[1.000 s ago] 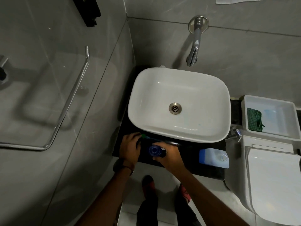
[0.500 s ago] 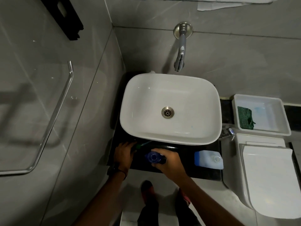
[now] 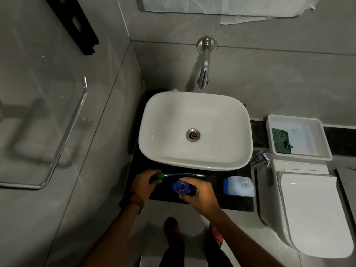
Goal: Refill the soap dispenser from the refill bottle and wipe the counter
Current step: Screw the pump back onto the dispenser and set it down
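no label reads on the blue soap dispenser (image 3: 181, 187) gripped by the right hand (image 3: 200, 193); left hand (image 3: 143, 185) grips a dark green-tipped pump (image 3: 160, 175), its form murky.

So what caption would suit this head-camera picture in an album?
At a white basin, right hand grips a blue open-topped bottle; left hand holds a dark green-tipped part.
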A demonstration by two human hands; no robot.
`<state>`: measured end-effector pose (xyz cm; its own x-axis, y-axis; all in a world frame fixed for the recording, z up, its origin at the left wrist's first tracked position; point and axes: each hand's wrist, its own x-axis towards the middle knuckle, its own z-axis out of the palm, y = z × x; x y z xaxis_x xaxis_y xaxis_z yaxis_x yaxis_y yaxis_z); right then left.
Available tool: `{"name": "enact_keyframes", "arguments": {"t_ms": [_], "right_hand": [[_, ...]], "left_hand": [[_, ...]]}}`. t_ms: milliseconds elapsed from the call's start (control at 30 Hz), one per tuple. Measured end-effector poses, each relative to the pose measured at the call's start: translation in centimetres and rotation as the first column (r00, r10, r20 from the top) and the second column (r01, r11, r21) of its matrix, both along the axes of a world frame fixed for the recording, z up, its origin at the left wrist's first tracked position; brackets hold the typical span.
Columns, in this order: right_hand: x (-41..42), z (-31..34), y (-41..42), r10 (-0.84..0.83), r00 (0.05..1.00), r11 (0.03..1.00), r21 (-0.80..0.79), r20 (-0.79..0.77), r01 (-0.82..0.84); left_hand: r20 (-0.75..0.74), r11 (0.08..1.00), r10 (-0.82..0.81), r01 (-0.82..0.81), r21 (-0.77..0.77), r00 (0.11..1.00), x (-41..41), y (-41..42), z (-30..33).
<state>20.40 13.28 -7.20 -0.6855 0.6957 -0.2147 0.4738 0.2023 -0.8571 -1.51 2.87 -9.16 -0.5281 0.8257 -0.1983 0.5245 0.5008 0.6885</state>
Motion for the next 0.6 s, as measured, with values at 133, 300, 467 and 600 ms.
{"name": "enact_keyframes", "arguments": {"t_ms": [133, 300, 467, 600], "right_hand": [[0.3, 1.4, 0.3, -0.011, 1.0, 1.0, 0.011, -0.001, 0.011], [0.9, 3.9, 0.8, -0.048, 0.999, 0.999, 0.01, -0.009, 0.049], [1.7, 6.9, 2.1, -0.091, 0.995, 0.994, 0.059, -0.037, 0.093], [2.3, 8.7, 3.7, -0.113, 0.993, 0.99, 0.079, -0.043, 0.117]], "left_hand": [[0.108, 0.99, 0.068, -0.081, 0.118, 0.992, 0.3, -0.8, 4.4], [0.115, 0.965, 0.08, -0.106, 0.241, 0.99, 1.4, -1.3, 11.1], [0.117, 0.92, 0.059, -0.099, 0.379, 0.991, 2.6, -1.0, 18.0], [0.072, 0.876, -0.026, -0.011, 0.482, 0.997, 3.5, 0.1, 22.8]]}}
